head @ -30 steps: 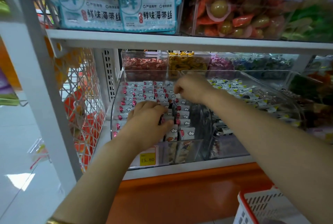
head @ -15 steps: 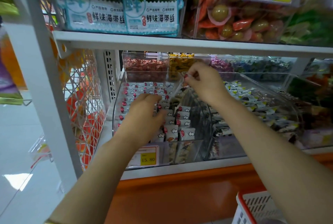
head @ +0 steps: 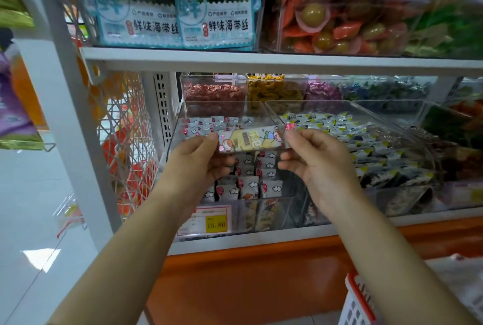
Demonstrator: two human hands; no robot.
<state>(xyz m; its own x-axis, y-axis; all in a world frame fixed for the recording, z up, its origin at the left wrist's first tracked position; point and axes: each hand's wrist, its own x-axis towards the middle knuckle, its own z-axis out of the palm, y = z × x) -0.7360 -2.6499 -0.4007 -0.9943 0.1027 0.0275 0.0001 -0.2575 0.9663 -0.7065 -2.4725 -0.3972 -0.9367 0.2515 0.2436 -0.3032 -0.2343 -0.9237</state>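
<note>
The snack packet (head: pixel 251 139) is pale yellow, printed with cartoon figures. The small packets (head: pixel 248 186) are white with clouds and red spots. The price tag (head: pixel 216 224) is yellow, the shelf base (head: pixel 248 272) orange.

White shelving (head: pixel 261 60) over an orange base panel (head: pixel 248 280), glossy pale floor (head: pixel 31 207).

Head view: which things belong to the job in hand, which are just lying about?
In hand: packet pinched at its ends by left hand and right hand; bin below it.
Lying about: seaweed bags, price tag, basket, wire rack.
</note>
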